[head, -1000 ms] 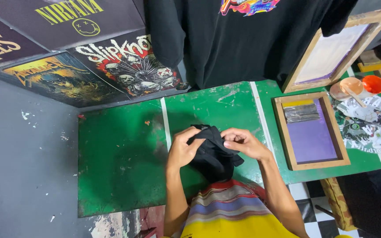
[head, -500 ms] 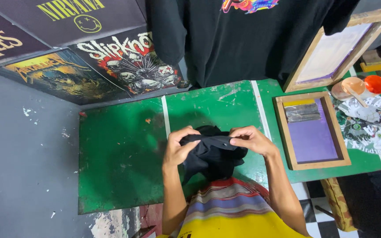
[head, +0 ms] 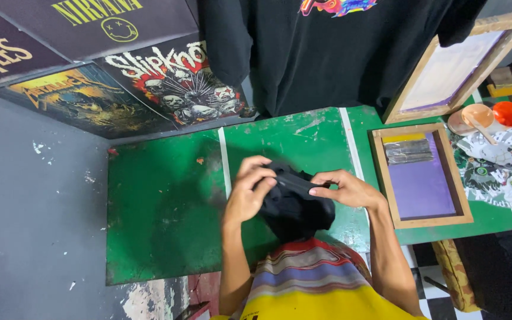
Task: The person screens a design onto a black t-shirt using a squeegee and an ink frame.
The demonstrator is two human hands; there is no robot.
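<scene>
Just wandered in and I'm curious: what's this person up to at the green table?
A person in a striped shirt holds a bunched black cloth over the green table. The left hand grips its left side, and the right hand pinches its upper edge. To the right, a wooden screen frame with purple mesh lies flat on the table, with a second frame leaning behind it. A black printed T-shirt hangs above, and small orange bowls sit at the far right.

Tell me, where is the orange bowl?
In the head view, the orange bowl sits far right on the green table, beside a tan bowl and below the leaning wooden frame.
</scene>
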